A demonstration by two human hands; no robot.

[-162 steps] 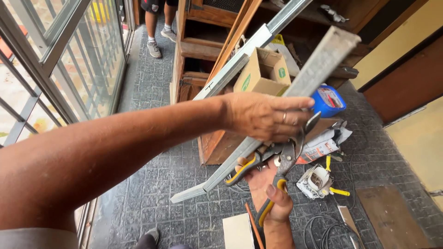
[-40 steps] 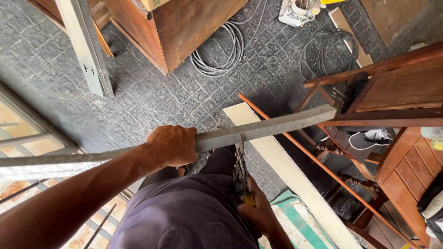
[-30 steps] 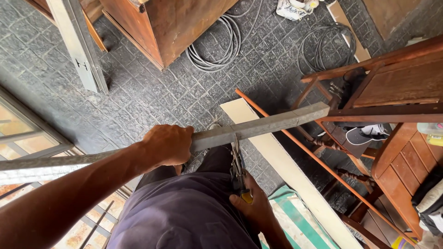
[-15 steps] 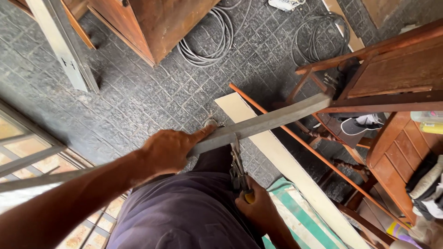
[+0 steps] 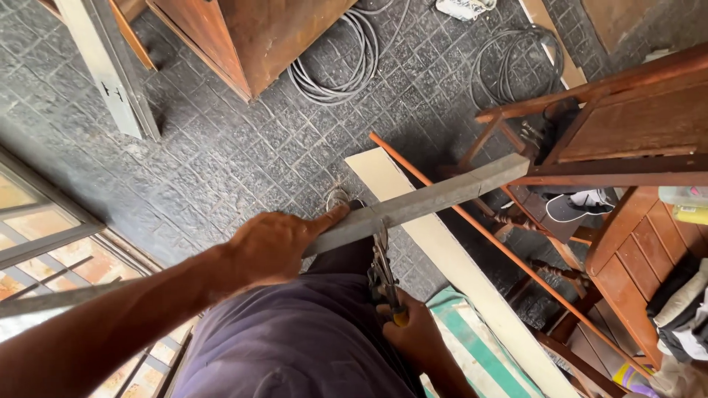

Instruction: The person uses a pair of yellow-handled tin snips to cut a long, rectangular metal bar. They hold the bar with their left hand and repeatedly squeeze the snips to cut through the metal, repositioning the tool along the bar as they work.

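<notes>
My left hand (image 5: 276, 247) grips a long grey metal profile (image 5: 435, 197) that runs from lower left up to the right, with my thumb laid along it. My right hand (image 5: 417, 335) is low in the view, closed on the yellow-tipped handles of metal snips (image 5: 383, 271). The snips' jaws meet the profile's lower edge near its middle. My dark trousers fill the bottom centre and a shoe shows just behind the profile.
A pale board (image 5: 450, 258) and an orange rod (image 5: 479, 228) lie diagonally on the dark tiled floor. Wooden chair and bench frames (image 5: 627, 125) stand at right. A rusty brown cabinet (image 5: 265, 37), coiled cables (image 5: 332, 74) and a window frame (image 5: 51, 236) surround me.
I turned from the leaning profile at the shelf to looking down at the floor. Over the last second my left hand slid down the profile, thumb extending, and the snips stayed at it.
</notes>
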